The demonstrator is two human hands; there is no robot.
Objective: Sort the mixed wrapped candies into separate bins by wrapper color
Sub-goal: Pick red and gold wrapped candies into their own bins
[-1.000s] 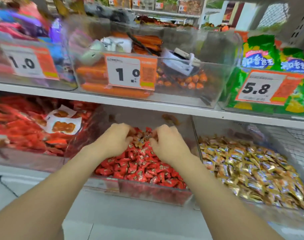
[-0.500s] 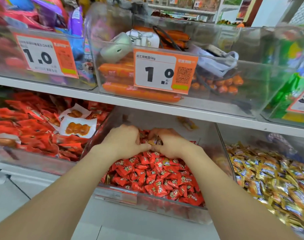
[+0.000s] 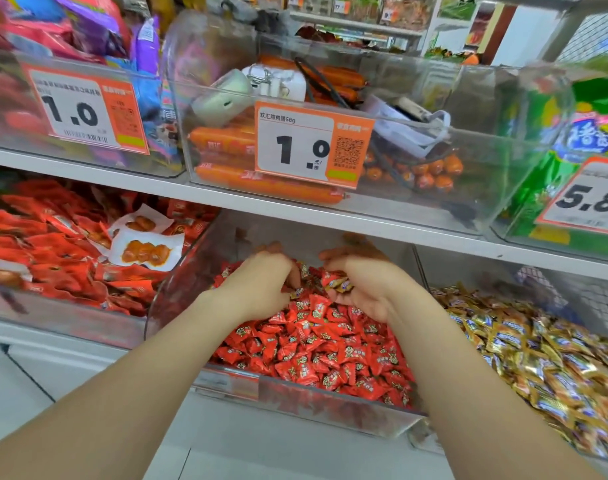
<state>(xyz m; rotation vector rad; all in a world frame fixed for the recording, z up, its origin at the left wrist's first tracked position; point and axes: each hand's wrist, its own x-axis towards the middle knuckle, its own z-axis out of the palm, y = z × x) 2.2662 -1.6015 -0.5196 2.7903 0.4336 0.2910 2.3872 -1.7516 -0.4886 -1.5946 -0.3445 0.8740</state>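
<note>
Small red foil-wrapped candies (image 3: 316, 348) heaped in the clear plastic bin (image 3: 347, 414) look light and slippery, probably best pinched by a crimped end. Farther in, the right grip (image 3: 361, 289) cups several gold-wrapped candies (image 3: 342, 287); the left grip (image 3: 261, 285) curls into the heap, and I cannot tell whether it holds anything.

Orange price tag (image 3: 314, 145) on the sausage bin reading "双汇鸡肉肠58g" and "1.0", left bin's tag (image 3: 84, 109) "1.0", right bin's tag (image 3: 588, 199) "5.8"

White shelf (image 3: 330, 216) — clear bins (image 3: 486, 174) stand on it, side by side.
</note>
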